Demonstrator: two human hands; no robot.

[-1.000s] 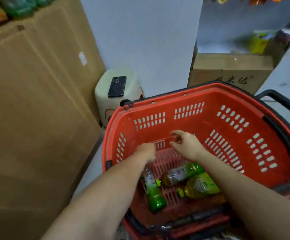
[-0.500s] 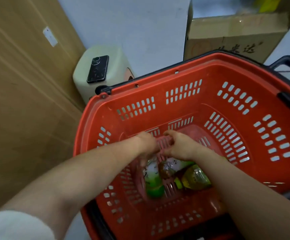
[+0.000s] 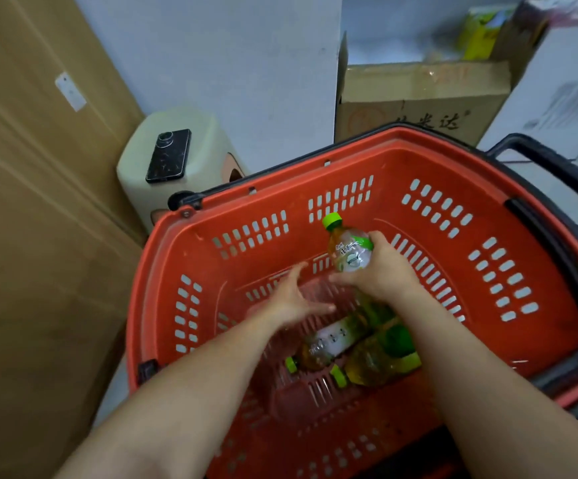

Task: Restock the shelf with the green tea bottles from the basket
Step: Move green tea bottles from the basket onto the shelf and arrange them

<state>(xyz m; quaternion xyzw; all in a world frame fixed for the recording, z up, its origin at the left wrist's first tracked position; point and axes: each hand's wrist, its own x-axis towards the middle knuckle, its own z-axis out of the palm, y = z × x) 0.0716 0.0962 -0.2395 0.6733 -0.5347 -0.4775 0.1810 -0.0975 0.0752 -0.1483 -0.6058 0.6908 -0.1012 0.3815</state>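
My right hand grips a green tea bottle with a bright green cap, lifted upright above the floor of the red basket. My left hand hovers just left of it with fingers spread, holding nothing. Two more green tea bottles lie on their sides on the basket floor, one under my hands and one beside my right forearm, caps pointing toward me. No shelf is in view.
A cream plastic stool with a black phone on it stands behind the basket's left corner. Large brown cardboard fills the left. A cardboard box and a white box stand behind the basket, whose black handle hangs at right.
Both hands were down among the bottles. My right hand has now lifted one bottle up and away from me, and my left hand has come off the bottles and opened.
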